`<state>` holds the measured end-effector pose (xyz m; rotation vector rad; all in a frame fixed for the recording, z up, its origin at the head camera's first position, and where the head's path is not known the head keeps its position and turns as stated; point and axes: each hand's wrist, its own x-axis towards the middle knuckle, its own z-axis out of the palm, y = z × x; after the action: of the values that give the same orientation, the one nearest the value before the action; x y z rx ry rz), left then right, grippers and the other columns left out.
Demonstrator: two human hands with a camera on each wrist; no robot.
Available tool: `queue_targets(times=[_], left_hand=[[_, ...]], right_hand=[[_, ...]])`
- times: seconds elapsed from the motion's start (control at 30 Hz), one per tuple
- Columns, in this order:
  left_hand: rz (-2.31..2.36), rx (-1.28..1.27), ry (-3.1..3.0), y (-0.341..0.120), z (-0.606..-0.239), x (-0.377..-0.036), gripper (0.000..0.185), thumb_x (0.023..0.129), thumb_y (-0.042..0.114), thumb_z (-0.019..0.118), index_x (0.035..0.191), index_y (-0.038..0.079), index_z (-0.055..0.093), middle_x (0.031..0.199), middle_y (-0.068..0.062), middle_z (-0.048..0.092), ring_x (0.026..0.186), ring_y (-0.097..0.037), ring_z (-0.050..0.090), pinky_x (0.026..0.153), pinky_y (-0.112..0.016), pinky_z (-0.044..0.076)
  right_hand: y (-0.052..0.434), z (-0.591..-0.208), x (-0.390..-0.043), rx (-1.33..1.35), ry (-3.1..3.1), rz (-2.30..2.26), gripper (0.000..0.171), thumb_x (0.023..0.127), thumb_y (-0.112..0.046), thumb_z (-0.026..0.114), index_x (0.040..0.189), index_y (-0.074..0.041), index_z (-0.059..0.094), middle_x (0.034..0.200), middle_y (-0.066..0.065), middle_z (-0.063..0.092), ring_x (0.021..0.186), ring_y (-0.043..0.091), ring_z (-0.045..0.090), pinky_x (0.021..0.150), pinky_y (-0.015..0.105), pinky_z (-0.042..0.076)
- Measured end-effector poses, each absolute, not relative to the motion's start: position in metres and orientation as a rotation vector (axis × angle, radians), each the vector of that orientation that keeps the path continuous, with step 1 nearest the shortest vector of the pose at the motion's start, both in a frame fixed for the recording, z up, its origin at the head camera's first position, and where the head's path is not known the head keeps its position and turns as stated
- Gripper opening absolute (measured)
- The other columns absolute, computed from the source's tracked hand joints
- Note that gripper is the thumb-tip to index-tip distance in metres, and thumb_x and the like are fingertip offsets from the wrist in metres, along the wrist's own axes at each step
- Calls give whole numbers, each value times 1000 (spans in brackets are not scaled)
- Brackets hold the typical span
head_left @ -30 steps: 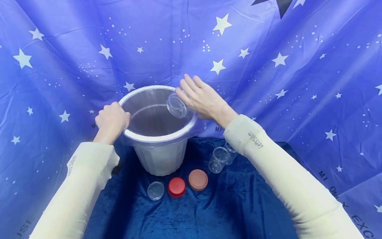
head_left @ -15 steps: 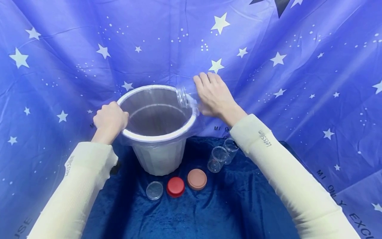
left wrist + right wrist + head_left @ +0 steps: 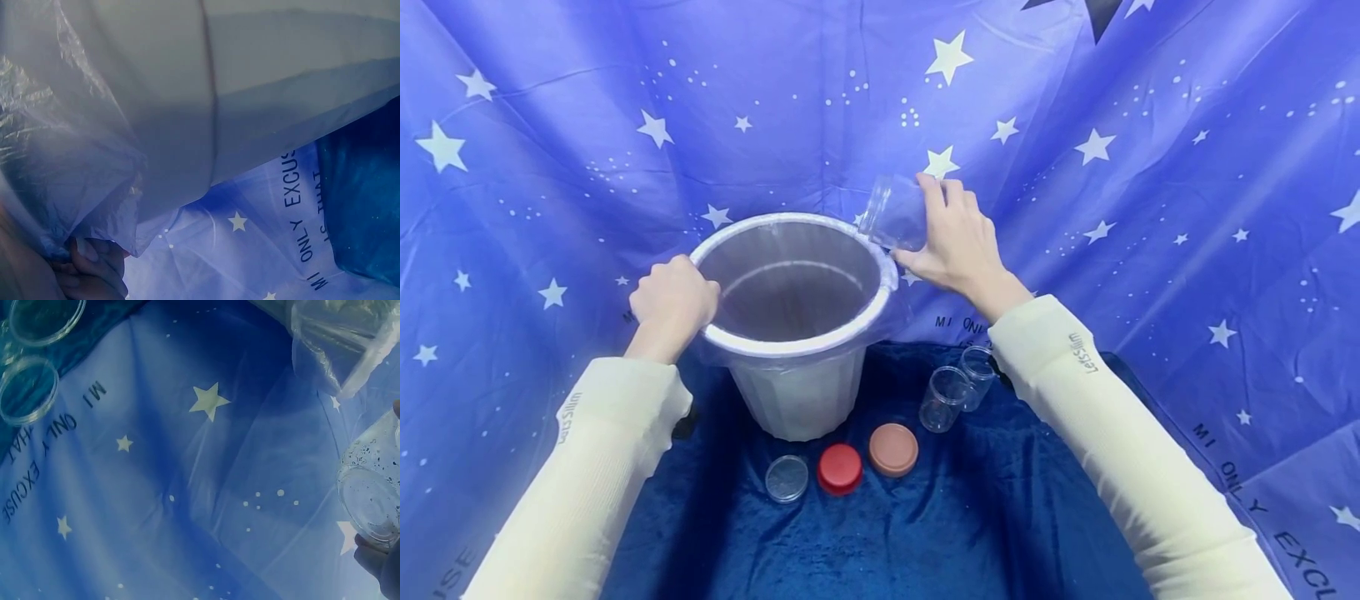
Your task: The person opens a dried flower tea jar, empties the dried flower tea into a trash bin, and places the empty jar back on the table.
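A white trash bin [image 3: 797, 392] lined with a thin clear bag [image 3: 94, 144] stands on the dark blue cloth. My left hand [image 3: 673, 296] grips its lined rim at the left side; in the left wrist view the curled fingers [image 3: 94, 269] lie against the bag's edge. Above the right side of the rim, my right hand [image 3: 958, 242] holds a clear plastic jar [image 3: 891, 212], tilted with its threaded mouth toward the bin. Small dark specks cling to the wall of this jar [image 3: 369, 494] in the right wrist view.
Two more clear jars [image 3: 942, 404] stand right of the bin. In front of it lie a clear lid [image 3: 787, 479], a red lid [image 3: 840, 467] and a brownish-pink lid [image 3: 892, 450]. A purple-blue curtain [image 3: 1037, 192] with stars hangs close behind and at both sides.
My right hand has drawn the jar from over the bin's opening to the right and up, turning it until its mouth points left. The left hand keeps its place at the rim.
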<state>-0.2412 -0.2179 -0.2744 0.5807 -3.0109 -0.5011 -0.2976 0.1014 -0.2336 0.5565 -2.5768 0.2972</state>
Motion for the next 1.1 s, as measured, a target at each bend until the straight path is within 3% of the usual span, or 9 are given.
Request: queue_targets(times=[0.33,0.57,1.1], left_hand=[[-509,583,-3015,-217,-274,-241,49,93,30,47,119,-11,53,113,-36,61,104,-54,60,78,-57,51],[-507,578,-3010,-218,-275,-241,48,93,30,47,117,-11,54,111,-35,61,103,-53,61,76,-56,51],[-519,560,-2988,-218,-276,-240,48,92,28,46,117,-12,55,115,-37,60,104,-55,60,78,-58,51]], right_hand=[[114,-237,-298,355,-2589,620,96,70,-56,78,145,-11,38,137,14,53,116,34,57,92,52,50],[125,-236,-296,202,-2602,750,100,70,-65,72,145,-12,35,137,9,55,118,33,57,102,50,43],[167,-249,-293,24,-2638,803,105,71,-77,64,143,-8,32,126,18,60,112,37,58,94,52,45]])
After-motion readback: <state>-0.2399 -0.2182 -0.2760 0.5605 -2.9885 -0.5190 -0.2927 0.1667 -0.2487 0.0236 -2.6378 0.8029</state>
